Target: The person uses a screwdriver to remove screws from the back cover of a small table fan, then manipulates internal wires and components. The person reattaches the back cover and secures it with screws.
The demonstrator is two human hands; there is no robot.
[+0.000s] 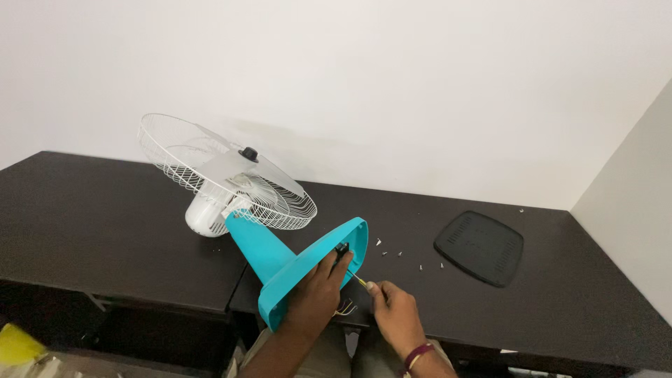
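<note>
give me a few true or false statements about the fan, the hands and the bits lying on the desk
1. The fan lies tipped over on the dark desk. True.
2. The left hand rests on the underside of the turquoise base. True.
3. The right hand is empty. False: it holds a thin tool whose tip points into the base.
4. The black cover plate is fitted on the base. False: it lies apart on the desk, to the right.
5. Small screws lie loose between the base and the black plate. True.
6. The fan's wire cage is black. False: it is white.
</note>
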